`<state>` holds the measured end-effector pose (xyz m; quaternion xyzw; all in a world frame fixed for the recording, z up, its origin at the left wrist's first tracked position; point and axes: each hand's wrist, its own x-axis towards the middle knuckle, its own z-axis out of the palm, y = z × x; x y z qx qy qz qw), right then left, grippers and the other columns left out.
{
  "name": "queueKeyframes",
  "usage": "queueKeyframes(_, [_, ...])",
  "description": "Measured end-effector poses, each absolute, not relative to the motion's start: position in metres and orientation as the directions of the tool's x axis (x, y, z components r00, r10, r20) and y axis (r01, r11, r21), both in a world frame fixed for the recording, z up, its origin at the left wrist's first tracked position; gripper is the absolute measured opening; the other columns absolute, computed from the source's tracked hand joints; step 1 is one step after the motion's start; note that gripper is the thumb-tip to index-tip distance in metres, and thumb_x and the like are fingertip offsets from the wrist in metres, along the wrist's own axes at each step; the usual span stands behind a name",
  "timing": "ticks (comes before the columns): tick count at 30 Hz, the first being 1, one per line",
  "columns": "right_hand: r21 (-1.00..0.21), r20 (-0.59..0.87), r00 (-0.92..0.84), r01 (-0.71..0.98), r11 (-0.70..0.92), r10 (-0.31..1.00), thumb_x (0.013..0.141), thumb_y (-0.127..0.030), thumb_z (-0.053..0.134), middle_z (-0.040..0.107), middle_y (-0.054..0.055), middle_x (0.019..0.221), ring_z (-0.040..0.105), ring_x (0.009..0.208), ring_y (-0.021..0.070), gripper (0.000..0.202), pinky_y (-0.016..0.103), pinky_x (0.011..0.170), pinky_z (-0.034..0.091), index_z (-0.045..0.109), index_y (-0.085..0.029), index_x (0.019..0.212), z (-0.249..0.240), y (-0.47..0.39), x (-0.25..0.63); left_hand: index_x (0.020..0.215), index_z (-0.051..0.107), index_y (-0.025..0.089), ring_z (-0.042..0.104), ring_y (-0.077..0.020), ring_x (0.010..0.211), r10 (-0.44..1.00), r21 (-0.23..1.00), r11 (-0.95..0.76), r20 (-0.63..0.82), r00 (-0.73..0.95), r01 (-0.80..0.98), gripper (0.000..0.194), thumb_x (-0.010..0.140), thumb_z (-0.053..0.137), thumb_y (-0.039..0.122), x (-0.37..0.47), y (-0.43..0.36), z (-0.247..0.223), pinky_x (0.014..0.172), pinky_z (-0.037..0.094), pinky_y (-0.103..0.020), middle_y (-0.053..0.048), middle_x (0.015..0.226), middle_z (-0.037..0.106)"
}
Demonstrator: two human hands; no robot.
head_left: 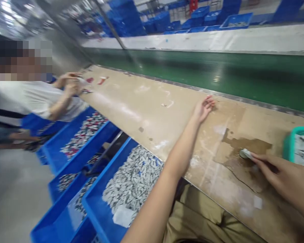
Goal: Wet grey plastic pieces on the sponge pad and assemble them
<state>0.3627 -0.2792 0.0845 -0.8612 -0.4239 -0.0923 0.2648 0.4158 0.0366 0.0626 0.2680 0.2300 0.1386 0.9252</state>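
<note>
My left hand [204,108] rests near the far edge of the tan worktable [131,98], palm turned up. Its fingers are apart and loosely curled, with nothing visible in them. On the right, my right hand [281,173] pinches a small whitish piece [247,153] between thumb and fingertips. The piece is by a wet brown patch [260,145] on the board; a round, dull end shows at its tip, but its exact kind is unclear. Just beyond my right hand stands a green basket [290,145] filled with similar pale pieces.
Left of my lap, a blue bin [91,199] holds many pale pieces. Another blue bin [50,157] contains red and white ones. A co-worker [35,96] handles something at the table's far left. A green conveyor belt [192,71] runs behind the table.
</note>
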Motion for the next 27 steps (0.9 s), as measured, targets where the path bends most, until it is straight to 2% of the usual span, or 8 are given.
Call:
queueKeyframes(2, [-0.325,0.411,0.568,0.822,-0.467,0.713,0.105,-0.048,0.041,0.074,0.005,0.087,0.071,0.068,0.0239,0.04,0.033,0.054,0.054,0.071,-0.023,0.096,0.089,-0.277,0.361,0.09,0.067,0.013,0.067,-0.0116,0.087,0.374,0.55,0.823,-0.34,0.863,-0.14,0.023,0.096,0.045,0.015,0.419,0.04,0.059,0.087,0.051,-0.021,-0.003,0.077,0.063])
queueKeyframes(4, [-0.309,0.409,0.543,0.838,-0.449,0.733,0.107,-0.041,0.041,0.074,0.004,0.09,0.071,0.07,0.0214,0.038,0.031,0.057,0.055,0.071,-0.019,0.097,0.091,-0.272,0.36,0.098,0.067,0.013,0.066,-0.0099,0.081,0.367,0.546,0.827,-0.341,0.865,-0.135,0.023,0.096,0.044,0.016,0.42,0.042,0.057,0.083,0.052,-0.02,-0.002,0.076,0.063])
queueKeyframes(7, [-0.282,0.417,0.51,0.859,-0.427,0.752,0.106,-0.034,0.046,0.074,0.003,0.093,0.071,0.077,0.0191,0.032,0.028,0.065,0.056,0.071,-0.016,0.099,0.09,-0.268,0.359,0.107,0.066,0.012,0.067,-0.0105,0.09,0.364,0.55,0.825,-0.34,0.867,-0.131,0.025,0.097,0.043,0.017,0.421,0.044,0.056,0.089,0.052,-0.021,-0.003,0.084,0.064])
queueKeyframes(13, [-0.201,0.435,0.432,0.902,-0.382,0.79,0.102,-0.021,0.055,0.073,0.004,0.096,0.071,0.084,0.0179,0.017,0.027,0.074,0.055,0.071,-0.013,0.102,0.091,-0.269,0.359,0.11,0.064,0.01,0.064,-0.0148,0.112,0.364,0.56,0.818,-0.324,0.873,-0.133,0.025,0.098,0.044,0.018,0.424,0.047,0.052,0.098,0.05,-0.025,-0.005,0.103,0.064])
queueKeyframes(17, [-0.117,0.447,0.386,0.92,-0.375,0.807,0.101,-0.016,0.057,0.073,0.003,0.094,0.07,0.08,0.017,0.014,0.027,0.073,0.053,0.071,-0.013,0.101,0.094,-0.266,0.358,0.116,0.061,0.009,0.062,-0.0169,0.116,0.358,0.554,0.821,-0.31,0.881,-0.139,0.028,0.1,0.04,0.019,0.425,0.047,0.053,0.096,0.052,-0.027,-0.005,0.112,0.061])
queueKeyframes(22, [-0.115,0.436,0.379,0.923,-0.368,0.816,0.099,-0.016,0.06,0.073,0.003,0.095,0.069,0.081,0.0165,0.012,0.026,0.074,0.052,0.071,-0.013,0.102,0.093,-0.266,0.359,0.121,0.058,0.007,0.062,-0.0195,0.117,0.374,0.539,0.826,-0.307,0.875,-0.164,0.034,0.102,0.035,0.023,0.426,0.046,0.052,0.092,0.055,-0.03,-0.007,0.121,0.057])
queueKeyframes(27, [-0.106,0.415,0.368,0.928,-0.357,0.832,0.099,-0.015,0.06,0.073,0.002,0.098,0.069,0.083,0.0169,0.011,0.027,0.076,0.052,0.071,-0.014,0.103,0.092,-0.268,0.359,0.12,0.058,0.009,0.062,-0.0192,0.117,0.393,0.598,0.785,-0.276,0.877,-0.163,0.035,0.102,0.035,0.026,0.429,0.048,0.047,0.091,0.055,-0.028,-0.006,0.12,0.057])
